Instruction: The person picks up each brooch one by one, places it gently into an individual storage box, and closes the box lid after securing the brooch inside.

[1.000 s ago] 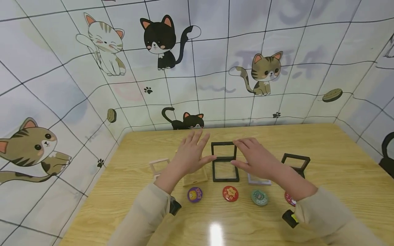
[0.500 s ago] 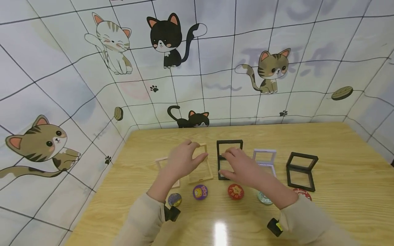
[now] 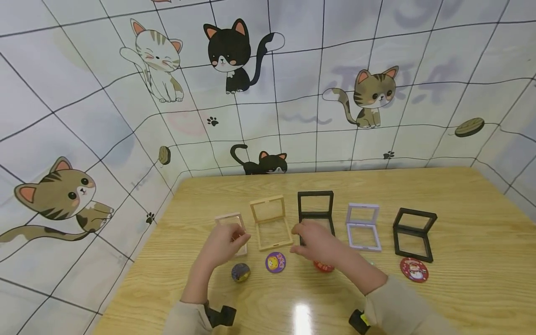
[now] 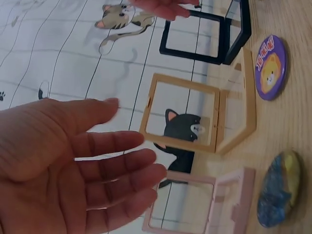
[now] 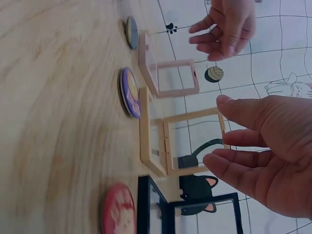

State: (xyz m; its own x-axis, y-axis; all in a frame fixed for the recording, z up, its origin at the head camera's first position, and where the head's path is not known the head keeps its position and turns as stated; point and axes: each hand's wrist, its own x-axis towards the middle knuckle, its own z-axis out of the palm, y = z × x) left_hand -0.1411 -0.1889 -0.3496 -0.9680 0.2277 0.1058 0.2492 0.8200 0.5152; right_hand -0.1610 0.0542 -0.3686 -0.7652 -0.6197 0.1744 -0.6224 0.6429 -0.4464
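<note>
**Now: both hands drawn back from the open frames**

Now the left hand [image 3: 222, 246] and right hand [image 3: 316, 244] have pulled nearer than a second ago, when they hovered over the black frame. Both are empty, fingers loosely spread, holding nothing. Judgement: the frame-opening looks finished and the badges come next.

- Five hinged display frames stand open in a row: pink frame [image 3: 232, 228] at left, partly behind the left hand; tan frame [image 3: 271, 222]; black frame [image 3: 316, 209]; lilac frame [image 3: 362, 225]; a second black frame [image 3: 412, 232] at right.
- The tan and lilac frames, hidden by the hands a second ago, now show in full.
- Round badges lie nearer, one before each frame: dark blue badge [image 3: 240, 272], purple badge [image 3: 275, 262], red badge [image 3: 323, 266] half under the right hand, red-and-white badge [image 3: 413, 270]. A fifth by the lilac frame is hidden behind the right wrist.
- Left hand is just beside the pink frame; right hand is over the near edge of the black frame.

Surface: pale wood-grain tabletop [image 3: 460, 209], glossy, with a lamp glare at the near edge. Walls are white grid-pattern sheeting with cartoon cats [image 3: 232, 51].
</note>
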